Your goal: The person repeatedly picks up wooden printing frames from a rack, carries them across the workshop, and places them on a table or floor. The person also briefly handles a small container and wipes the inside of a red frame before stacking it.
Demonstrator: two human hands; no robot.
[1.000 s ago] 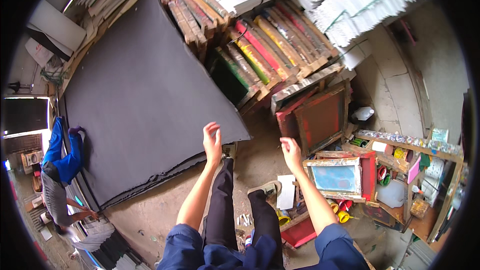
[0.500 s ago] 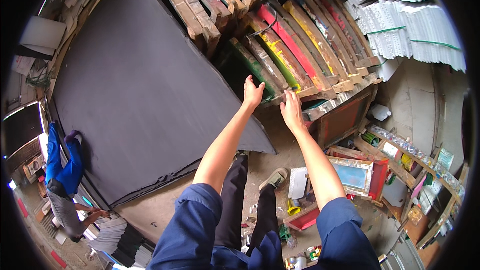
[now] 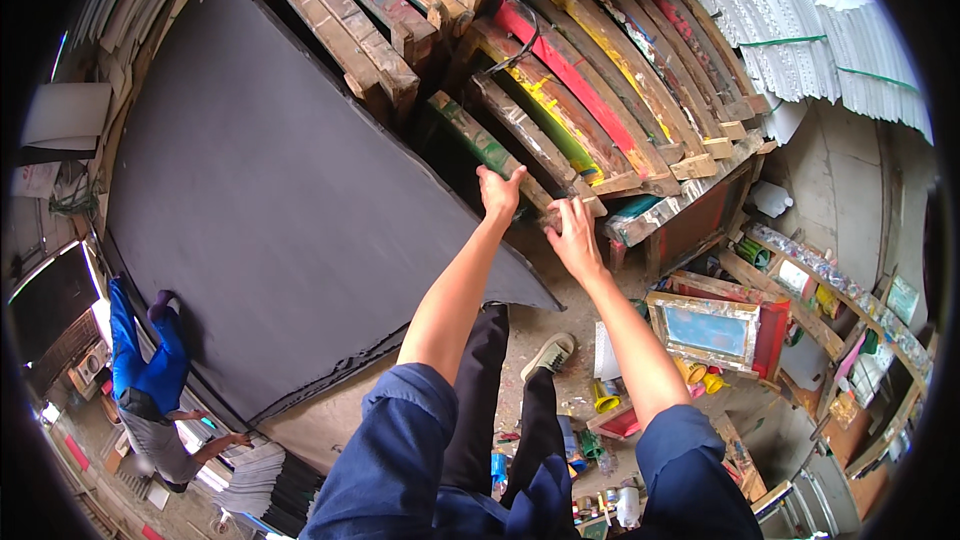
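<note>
Several paint-stained wooden frames stand on edge side by side in a rack ahead of me. My left hand (image 3: pixel 500 192) grips the side of a green-smeared wooden frame (image 3: pixel 478 145), its thumb over the top edge. Curled around the near end of that same frame is my right hand (image 3: pixel 575 238), its fingers partly hidden behind the wood. Just to the right stands a bare brown frame (image 3: pixel 530 130), close to my right fingertips. A yellow-smeared frame (image 3: pixel 560 115) and a pink-red one (image 3: pixel 585 90) follow farther right.
A large dark sheet (image 3: pixel 270 200) leans at my left. White sheets tied in bundles (image 3: pixel 790 40) are stacked at the far right. A small blue-meshed frame (image 3: pixel 708 332), yellow cups (image 3: pixel 605 398) and paint pots lie low right. Another person (image 3: pixel 160 390) works at far left.
Both hands have closed on the green-smeared frame, which has come toward me out of the row. My view has shifted slightly. The other person's arms have moved.
</note>
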